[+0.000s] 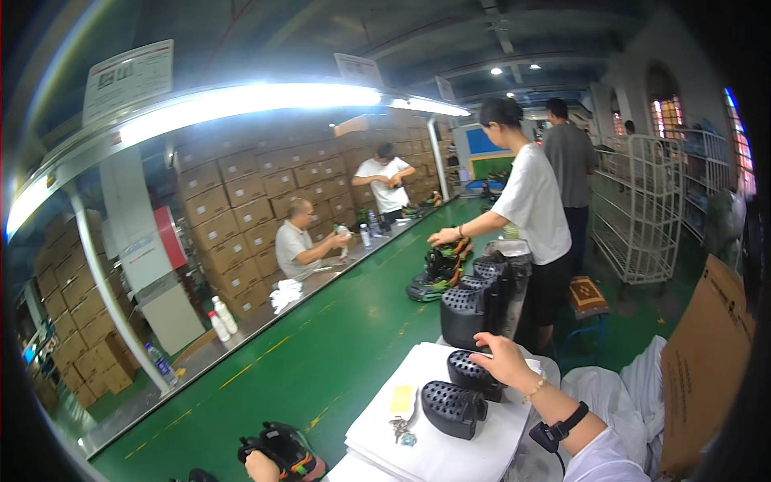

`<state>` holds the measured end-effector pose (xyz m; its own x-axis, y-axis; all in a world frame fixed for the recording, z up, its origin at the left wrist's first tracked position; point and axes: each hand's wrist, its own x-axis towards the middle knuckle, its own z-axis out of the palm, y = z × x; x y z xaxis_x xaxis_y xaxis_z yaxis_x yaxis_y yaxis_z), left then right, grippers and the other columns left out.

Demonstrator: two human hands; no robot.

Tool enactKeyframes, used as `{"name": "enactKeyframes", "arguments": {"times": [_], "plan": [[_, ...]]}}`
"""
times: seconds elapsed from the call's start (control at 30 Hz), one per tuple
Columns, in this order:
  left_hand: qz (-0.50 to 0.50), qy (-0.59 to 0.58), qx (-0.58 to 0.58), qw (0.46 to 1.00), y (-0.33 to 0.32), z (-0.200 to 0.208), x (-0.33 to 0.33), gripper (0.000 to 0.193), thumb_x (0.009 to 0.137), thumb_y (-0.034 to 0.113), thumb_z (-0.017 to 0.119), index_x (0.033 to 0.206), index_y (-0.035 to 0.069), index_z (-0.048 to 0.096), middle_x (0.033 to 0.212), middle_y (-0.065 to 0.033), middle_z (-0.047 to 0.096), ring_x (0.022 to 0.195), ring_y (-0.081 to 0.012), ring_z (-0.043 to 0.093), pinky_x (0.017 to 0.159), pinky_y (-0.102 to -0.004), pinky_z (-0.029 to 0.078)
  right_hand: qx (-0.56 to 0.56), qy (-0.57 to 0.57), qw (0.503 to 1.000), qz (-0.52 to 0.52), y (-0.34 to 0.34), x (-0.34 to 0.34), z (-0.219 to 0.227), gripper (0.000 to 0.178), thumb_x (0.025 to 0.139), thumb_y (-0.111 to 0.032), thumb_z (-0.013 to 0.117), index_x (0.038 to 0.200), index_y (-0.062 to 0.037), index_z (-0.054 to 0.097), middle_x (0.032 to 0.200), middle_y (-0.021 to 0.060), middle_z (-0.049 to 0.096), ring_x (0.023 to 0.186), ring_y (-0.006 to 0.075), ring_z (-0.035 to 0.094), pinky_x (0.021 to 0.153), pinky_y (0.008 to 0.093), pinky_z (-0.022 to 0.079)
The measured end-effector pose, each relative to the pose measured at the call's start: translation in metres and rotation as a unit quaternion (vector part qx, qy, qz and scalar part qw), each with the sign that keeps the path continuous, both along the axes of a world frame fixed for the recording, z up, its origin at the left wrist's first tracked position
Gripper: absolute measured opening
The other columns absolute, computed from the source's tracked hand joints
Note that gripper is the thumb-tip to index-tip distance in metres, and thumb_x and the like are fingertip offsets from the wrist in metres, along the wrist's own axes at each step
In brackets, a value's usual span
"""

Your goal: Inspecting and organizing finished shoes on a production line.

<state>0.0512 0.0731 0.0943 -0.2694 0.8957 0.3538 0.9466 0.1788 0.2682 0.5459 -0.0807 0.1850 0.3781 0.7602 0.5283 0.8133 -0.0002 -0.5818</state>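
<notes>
At the lower edge my left hand [263, 467] grips a black shoe [291, 451] with orange and green trim on the green table; part of that hand is cut off by the frame. My right hand [507, 363], fingers stretched and apart, hovers over a black plastic shell [464, 369] with round holes, its fingertips close to or touching the top. I cannot tell whether they make contact. A second perforated black shell [454, 407] stands just nearer on a stack of white paper [393, 451]. A wristband with a dark box sits on my right forearm.
Beyond the paper stand several larger perforated black shells [468, 315]. Shoes [438, 277] lie beside a co-worker in a white shirt [540, 201]. A small yellow-labelled packet [402, 399] and keys [404, 431] rest on the paper. A cardboard sheet [707, 369] leans at right; white bottles [224, 316] stand across.
</notes>
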Motion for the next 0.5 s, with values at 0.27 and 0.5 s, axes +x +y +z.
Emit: {"name": "enactKeyframes", "arguments": {"times": [0.27, 0.5], "plan": [[-0.008, 0.051, -0.027, 0.998, 0.002, 0.009, -0.007, 0.007, 0.07, -0.001, 0.053, 0.073, -0.005, 0.059, 0.081, -0.0241, 0.061, 0.079, -0.0384, 0.06, 0.072, -0.0416, 0.05, -0.041, 0.083, 0.99, 0.11, 0.007, 0.038, -0.042, 0.065, 0.067, -0.036, 0.073, 0.116, -0.0006, 0.048, 0.107, 0.0202, 0.058, 0.098, 0.0321, 0.058, 0.087, 0.0353, 0.044], [-0.245, -0.094, 0.145, 0.954, -0.048, 0.075, 0.055, 0.027, 0.084, 0.02, 0.053, 0.074, -0.004, 0.059, 0.074, -0.0208, 0.061, 0.066, -0.0356, 0.056, 0.06, -0.0392, 0.044, -0.037, 0.126, 0.977, 0.17, -0.008, 0.046, -0.054, 0.069, 0.067, -0.033, 0.074, 0.12, -0.0011, 0.044, 0.112, 0.0182, 0.057, 0.105, 0.0287, 0.055, 0.091, 0.0334, 0.042]]}}
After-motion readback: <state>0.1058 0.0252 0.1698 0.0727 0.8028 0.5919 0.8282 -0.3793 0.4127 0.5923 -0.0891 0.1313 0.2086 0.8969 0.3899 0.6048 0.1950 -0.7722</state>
